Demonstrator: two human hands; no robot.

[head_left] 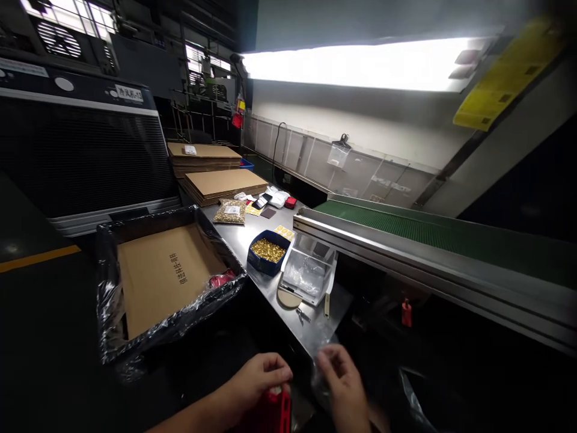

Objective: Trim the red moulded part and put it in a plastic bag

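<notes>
My left hand sits at the bottom centre, fingers curled over a red plastic part that it holds from above. Just to its right, my right hand pinches the edge of a thin clear plastic bag with thumb and fingertips. Both hands hover at the near corner of the steel table. Beyond them stand a blue tray of small gold parts and a clear plastic box.
A carton lined with black film and a cardboard sheet stands at left, another red piece inside. A green conveyor belt runs along the right. Flat cardboard stacks, a bag of gold parts and small items lie farther back.
</notes>
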